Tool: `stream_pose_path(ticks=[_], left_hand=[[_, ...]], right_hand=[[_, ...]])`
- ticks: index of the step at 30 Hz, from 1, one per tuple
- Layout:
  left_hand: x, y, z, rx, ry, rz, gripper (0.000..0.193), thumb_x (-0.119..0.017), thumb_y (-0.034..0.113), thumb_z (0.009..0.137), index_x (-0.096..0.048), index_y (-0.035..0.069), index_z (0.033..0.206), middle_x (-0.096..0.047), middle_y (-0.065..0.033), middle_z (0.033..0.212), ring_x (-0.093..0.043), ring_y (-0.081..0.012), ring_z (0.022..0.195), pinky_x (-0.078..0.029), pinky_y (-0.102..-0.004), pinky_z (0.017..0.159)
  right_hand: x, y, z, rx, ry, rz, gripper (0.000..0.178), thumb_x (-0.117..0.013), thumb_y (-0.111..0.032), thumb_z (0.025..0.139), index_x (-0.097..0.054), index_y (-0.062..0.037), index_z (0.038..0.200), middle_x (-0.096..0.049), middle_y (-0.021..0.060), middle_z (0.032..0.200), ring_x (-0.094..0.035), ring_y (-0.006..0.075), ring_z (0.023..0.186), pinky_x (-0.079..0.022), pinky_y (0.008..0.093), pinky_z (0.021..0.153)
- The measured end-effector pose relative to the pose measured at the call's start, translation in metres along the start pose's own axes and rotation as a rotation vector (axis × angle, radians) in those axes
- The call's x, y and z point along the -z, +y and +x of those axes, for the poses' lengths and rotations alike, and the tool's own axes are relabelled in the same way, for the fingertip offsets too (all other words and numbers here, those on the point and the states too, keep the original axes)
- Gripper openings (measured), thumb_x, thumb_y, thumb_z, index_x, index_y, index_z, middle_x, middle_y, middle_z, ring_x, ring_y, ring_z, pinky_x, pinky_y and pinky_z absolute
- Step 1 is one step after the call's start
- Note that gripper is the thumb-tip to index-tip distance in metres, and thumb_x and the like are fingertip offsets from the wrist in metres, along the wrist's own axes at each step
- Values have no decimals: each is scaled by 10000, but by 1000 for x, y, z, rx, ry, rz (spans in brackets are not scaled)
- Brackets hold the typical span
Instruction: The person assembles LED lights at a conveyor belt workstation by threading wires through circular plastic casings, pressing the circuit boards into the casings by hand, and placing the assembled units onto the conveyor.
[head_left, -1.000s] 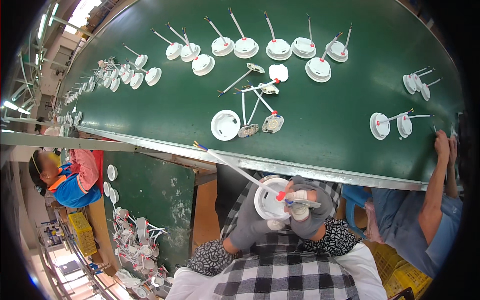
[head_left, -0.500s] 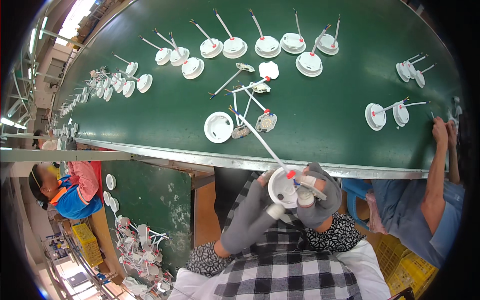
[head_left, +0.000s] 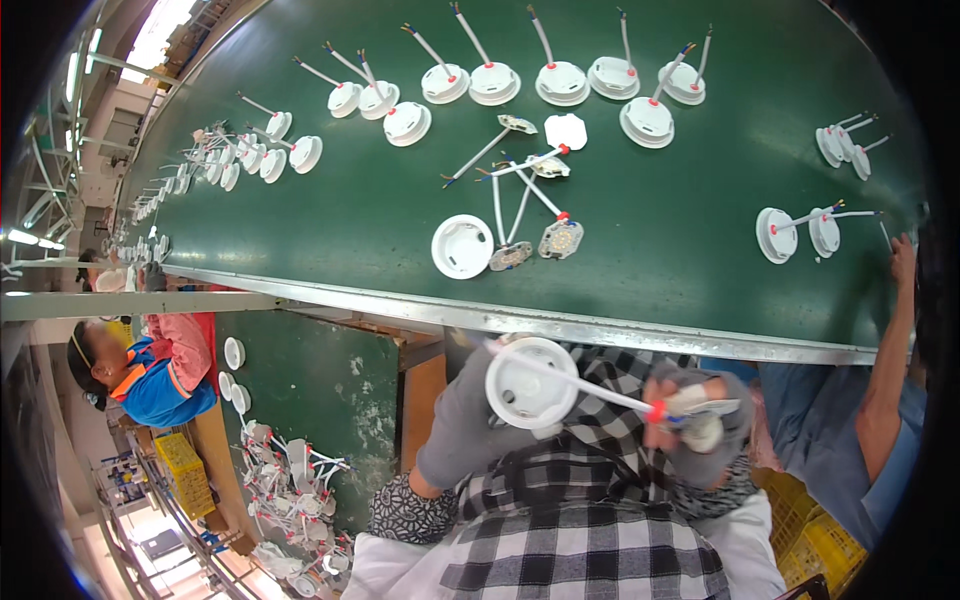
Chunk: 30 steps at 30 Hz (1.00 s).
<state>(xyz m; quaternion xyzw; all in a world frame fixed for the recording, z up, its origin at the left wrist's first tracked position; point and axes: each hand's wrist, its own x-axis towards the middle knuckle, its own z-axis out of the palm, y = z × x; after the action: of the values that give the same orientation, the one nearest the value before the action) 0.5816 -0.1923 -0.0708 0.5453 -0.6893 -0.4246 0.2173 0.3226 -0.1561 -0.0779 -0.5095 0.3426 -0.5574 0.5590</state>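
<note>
My left hand (head_left: 458,405), in a grey glove, grips a round white plastic lamp housing (head_left: 530,408), its hollow side with a dark hole facing up. My right hand (head_left: 712,440), also gloved, is closed on an LED board with a cable; the board (head_left: 708,407) is partly hidden by the fingers and blurred. From its red grommet (head_left: 655,411) the white cable (head_left: 605,392) runs left across the housing's opening, its far end smeared near the left fingers. Past the table edge lie another white housing (head_left: 462,247) and loose LED boards with cables (head_left: 561,238).
Several white housings with upright cables (head_left: 562,84) stand along the green table (head_left: 370,210). A metal rim (head_left: 620,334) edges it. At left are a side table with a heap of cabled boards (head_left: 290,480) and a co-worker (head_left: 165,370). Another person's arm (head_left: 890,350) reaches in at right.
My hands have moved apart: the right has drawn the board and grommet to the right, away from the housing, while the left has shifted left with the housing. The table has shifted slightly in view.
</note>
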Motion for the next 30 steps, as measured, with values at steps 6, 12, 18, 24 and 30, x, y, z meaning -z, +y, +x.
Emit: stream_pose_path(ticks=[6,12,18,24,30], left_hand=[[6,-18,-6,-4,180,150,799,-882,292,610,-472,61,1255,-618,-119,1128,-650,-270,991,-526,-354,826],[11,-11,-10,-73,223,227,785,-880,275,606,-478,55,1243,-610,-125,1101,-638,-298,973,-525,-369,806],[13,-7,-8,-248,265,524,761,-863,247,612,-473,9,1220,-569,-143,1127,-569,-330,1018,-467,-443,891],[13,-14,-8,-340,264,795,707,-829,302,643,-479,-14,1169,-561,-132,1135,-546,-316,1035,-385,-501,983],[9,-18,-11,-314,240,745,678,-817,317,657,-507,-9,1164,-573,-133,1114,-546,-312,1028,-357,-502,996]], right_hand=[[2,-9,-13,-225,56,77,222,-631,-84,882,-588,26,1070,-664,125,772,-615,134,562,-479,249,496],[-12,-6,-11,-333,44,49,202,-654,-92,865,-602,5,1034,-666,78,711,-601,107,545,-459,242,500],[-23,-17,13,-112,-145,-563,149,-746,-147,765,-658,-40,818,-582,65,615,-555,210,497,-419,319,460],[-24,-23,28,-206,-179,-710,171,-711,-235,811,-668,-81,872,-561,60,585,-578,234,528,-438,332,490],[-38,-14,32,-209,-357,-587,208,-669,-284,861,-662,-115,982,-594,70,626,-592,242,525,-433,336,495]])
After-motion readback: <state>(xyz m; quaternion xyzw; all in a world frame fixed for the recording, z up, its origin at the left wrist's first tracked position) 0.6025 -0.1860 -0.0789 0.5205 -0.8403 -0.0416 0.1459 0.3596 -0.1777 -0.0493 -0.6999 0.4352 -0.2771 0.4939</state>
